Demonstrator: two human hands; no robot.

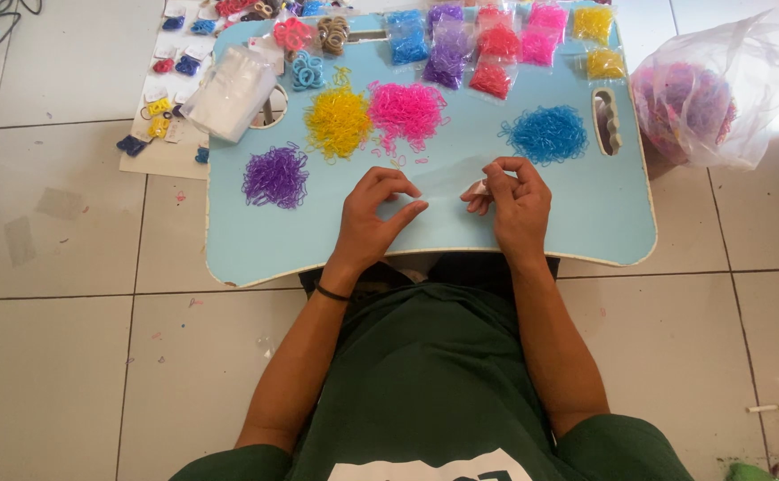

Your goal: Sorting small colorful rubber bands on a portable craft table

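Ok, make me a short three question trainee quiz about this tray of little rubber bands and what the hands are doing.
1. True or false: the purple pile lies left of the yellow pile.
2. Which loose pile is nearest the right hand? A pink B blue C purple
3. What do the left hand and right hand hold between them?

Key
1. True.
2. B, the blue pile.
3. A small clear plastic bag, stretched over the light blue tray.
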